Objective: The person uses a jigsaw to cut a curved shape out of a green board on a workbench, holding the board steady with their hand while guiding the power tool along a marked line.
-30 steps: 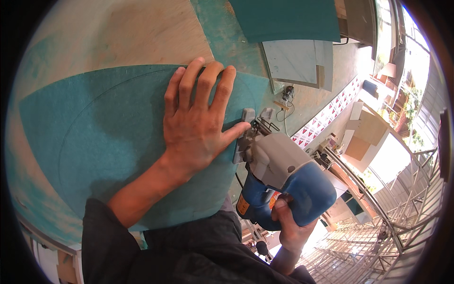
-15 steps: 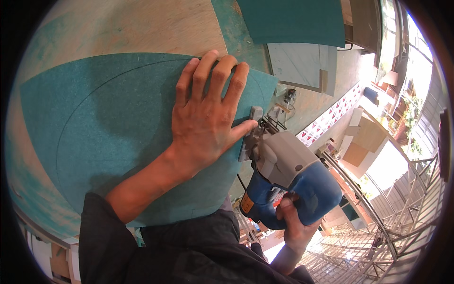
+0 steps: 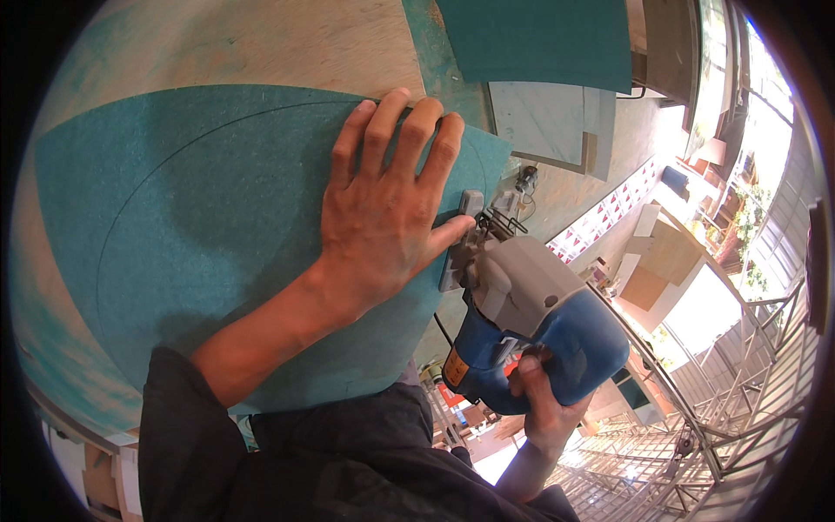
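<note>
Jigsaw (image 3: 550, 304) sits further R in view vs prev.

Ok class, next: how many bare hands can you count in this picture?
2. The left bare hand lies spread on the flat teal board; the right bare hand, partly hidden, holds the blue-and-grey handheld power tool. No others show.

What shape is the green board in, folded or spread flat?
Spread flat: the green board shows one broad face with no visible crease, and the left hand lies palm-down across it.
</note>
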Motion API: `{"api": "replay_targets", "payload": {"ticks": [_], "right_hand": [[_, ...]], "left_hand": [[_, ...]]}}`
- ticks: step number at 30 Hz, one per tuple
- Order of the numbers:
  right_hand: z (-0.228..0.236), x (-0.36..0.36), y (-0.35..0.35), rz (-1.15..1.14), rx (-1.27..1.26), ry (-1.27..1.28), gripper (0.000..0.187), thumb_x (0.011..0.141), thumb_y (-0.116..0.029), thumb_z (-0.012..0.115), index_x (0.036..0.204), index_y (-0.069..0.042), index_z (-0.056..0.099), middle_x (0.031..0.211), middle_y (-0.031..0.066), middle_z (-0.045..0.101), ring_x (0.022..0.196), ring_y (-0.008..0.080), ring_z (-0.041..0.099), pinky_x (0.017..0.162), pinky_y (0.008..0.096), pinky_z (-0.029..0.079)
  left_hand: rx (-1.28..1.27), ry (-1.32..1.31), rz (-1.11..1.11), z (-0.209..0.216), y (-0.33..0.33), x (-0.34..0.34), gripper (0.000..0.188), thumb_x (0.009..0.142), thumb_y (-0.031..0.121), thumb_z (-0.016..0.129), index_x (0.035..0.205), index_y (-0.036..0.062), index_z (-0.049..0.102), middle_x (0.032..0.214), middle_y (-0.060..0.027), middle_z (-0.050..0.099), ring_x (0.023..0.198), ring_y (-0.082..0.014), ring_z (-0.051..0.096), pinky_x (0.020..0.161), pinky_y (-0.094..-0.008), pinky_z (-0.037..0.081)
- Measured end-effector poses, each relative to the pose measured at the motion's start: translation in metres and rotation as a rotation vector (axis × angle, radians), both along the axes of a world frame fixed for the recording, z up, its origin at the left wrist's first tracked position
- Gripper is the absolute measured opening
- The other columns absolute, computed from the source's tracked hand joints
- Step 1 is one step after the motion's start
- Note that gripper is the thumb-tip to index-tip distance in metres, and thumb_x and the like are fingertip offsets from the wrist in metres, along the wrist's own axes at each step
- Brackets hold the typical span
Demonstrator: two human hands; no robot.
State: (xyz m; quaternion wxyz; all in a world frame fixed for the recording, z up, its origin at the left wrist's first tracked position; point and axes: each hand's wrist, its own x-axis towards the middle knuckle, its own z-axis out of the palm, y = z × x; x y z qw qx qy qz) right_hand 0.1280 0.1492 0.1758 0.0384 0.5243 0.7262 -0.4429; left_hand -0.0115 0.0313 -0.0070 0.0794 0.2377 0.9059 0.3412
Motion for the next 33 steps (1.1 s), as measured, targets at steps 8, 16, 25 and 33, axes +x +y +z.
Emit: {"api": "replay_targets", "payload": {"ticks": [8,16,25,33], "right_hand": [[-0.001,-0.003,0.004,0.045,0.020,-0.013,0.027,0.086,-0.001,0.073,0.111,0.001,0.062,0.080,0.0096,0.064,0.058,0.0154,0.058,0.053,0.0271,0.045],[0.002,-0.007,0.012,0.045,-0.028,0.000,0.027,0.084,0.003,0.075,0.109,0.004,0.065,0.080,0.0045,0.066,0.062,0.0104,0.060,0.056,0.0245,0.047],[0.002,-0.006,0.018,0.074,-0.031,-0.016,0.028,0.083,0.002,0.076,0.109,0.003,0.066,0.082,0.0046,0.067,0.064,0.0101,0.061,0.057,0.0236,0.048],[0.004,-0.007,0.027,0.123,-0.040,-0.047,0.028,0.083,0.001,0.077,0.109,0.003,0.067,0.083,0.0042,0.068,0.066,0.0093,0.061,0.060,0.0228,0.048]], "left_hand": [[-0.002,0.001,0.000,0.001,0.001,0.000,0.097,0.061,0.049,0.093,0.143,0.0136,0.054,0.139,-0.0046,0.047,0.141,-0.0275,0.037,0.122,-0.0479,0.026],[0.002,0.007,0.000,0.001,0.002,0.000,0.096,0.062,0.049,0.093,0.143,0.0132,0.054,0.139,-0.0046,0.048,0.142,-0.0278,0.037,0.122,-0.0479,0.026],[0.010,-0.001,0.004,-0.001,0.000,0.002,0.097,0.063,0.050,0.092,0.143,0.0133,0.053,0.139,-0.0045,0.047,0.141,-0.0269,0.037,0.123,-0.0474,0.026],[0.006,0.004,0.004,0.000,0.003,0.000,0.097,0.063,0.049,0.093,0.144,0.0133,0.052,0.139,-0.0043,0.047,0.141,-0.0266,0.037,0.123,-0.0470,0.025]]}}
